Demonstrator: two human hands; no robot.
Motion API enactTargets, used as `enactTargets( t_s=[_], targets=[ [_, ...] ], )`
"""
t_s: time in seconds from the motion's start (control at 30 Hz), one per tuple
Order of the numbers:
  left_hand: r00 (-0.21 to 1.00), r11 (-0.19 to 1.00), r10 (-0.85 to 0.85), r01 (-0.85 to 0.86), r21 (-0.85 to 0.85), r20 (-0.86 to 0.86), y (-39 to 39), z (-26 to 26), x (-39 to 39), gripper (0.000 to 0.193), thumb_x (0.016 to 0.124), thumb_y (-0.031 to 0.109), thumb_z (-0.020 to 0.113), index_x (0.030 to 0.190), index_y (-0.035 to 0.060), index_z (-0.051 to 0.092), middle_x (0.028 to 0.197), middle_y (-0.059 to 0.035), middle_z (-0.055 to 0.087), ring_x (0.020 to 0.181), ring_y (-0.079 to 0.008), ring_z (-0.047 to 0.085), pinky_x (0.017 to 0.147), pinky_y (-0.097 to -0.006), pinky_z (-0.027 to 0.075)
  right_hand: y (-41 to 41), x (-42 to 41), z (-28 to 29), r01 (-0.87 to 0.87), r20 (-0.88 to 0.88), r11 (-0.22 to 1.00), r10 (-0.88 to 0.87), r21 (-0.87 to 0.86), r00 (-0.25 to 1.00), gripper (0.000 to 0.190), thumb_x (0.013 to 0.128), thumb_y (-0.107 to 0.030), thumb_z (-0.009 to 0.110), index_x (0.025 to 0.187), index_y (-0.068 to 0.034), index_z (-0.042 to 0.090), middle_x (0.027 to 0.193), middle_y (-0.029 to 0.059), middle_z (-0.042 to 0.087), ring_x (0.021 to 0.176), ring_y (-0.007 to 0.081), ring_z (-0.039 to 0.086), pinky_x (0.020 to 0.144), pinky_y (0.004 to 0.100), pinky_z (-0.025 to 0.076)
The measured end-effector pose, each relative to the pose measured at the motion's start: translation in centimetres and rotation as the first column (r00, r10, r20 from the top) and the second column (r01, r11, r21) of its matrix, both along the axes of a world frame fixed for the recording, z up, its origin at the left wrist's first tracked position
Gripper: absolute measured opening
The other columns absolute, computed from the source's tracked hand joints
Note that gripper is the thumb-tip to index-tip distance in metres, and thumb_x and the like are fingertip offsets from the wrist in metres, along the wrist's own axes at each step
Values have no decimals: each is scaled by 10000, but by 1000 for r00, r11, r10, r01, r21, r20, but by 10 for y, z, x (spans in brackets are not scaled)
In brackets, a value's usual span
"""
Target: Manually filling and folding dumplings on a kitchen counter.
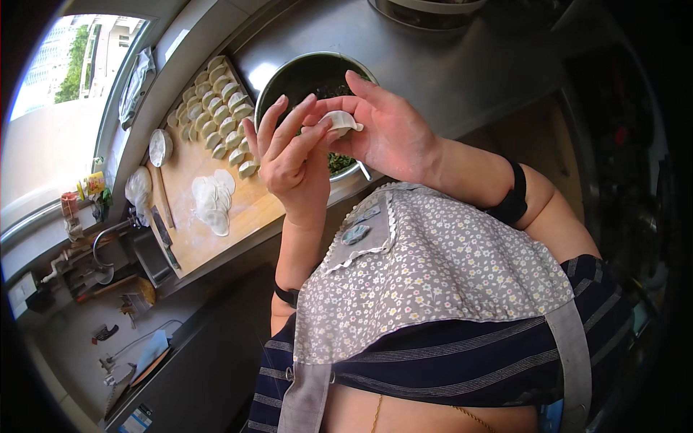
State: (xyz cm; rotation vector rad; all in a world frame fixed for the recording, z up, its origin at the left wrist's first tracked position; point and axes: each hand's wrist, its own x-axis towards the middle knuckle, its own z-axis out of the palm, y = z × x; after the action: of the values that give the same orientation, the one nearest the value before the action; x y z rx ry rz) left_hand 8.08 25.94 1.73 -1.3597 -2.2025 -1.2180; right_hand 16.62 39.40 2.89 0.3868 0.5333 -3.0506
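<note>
A small white dough dumpling (341, 121), folded into a half-moon, is between my two hands above the bowl. My right hand (392, 130), palm turned up, cradles it in curled fingers with the thumb raised clear. My left hand (295, 157) shows its back and pinches the near side with index finger and thumb, the other fingers spread; the thumb is mostly hidden. Beneath is a large metal bowl (261, 94) of chopped green filling (338, 162), a utensil handle (364, 171) at its rim. Rows of floury dumplings (211, 116) and overlapping flat dough wrappers (214, 203) lie to the left.
The wooden board (252, 208) also bears a rolling pin (162, 195), a knife (164, 235) and a small bowl of flour (161, 148). A plastic bag (139, 189) and a sink (151, 254) with a faucet adjoin its left edge. A large round vessel (427, 16) stands at the back.
</note>
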Motion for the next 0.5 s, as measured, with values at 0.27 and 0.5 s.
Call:
enactTargets(
  t_s=[0.27, 0.5],
  targets=[
    [999, 998, -20, 21, -53, 27, 5, 0, 1, 147, 698, 217, 793, 843, 194, 777, 1283, -80, 602, 1257, -279, 484, 1131, -504, 167, 2, -1, -6, -45, 35, 997, 48, -62, 998, 530, 959, -532, 453, 1047, -19, 550, 928, 36, 573, 866, 123, 542, 868, 284, 443],
    [999, 1000, -14, 14, -11, 43, 16, 13, 6, 202, 647, 231, 800, 847, 244, 771, 1233, -47, 638, 1260, -300, 474, 1134, -517, 149, 6, -2, -11, -130, 14, 991, 130, -16, 991, 600, 959, -570, 402, 1093, -8, 562, 968, 30, 580, 895, 116, 525, 869, 267, 407]
  ],
)
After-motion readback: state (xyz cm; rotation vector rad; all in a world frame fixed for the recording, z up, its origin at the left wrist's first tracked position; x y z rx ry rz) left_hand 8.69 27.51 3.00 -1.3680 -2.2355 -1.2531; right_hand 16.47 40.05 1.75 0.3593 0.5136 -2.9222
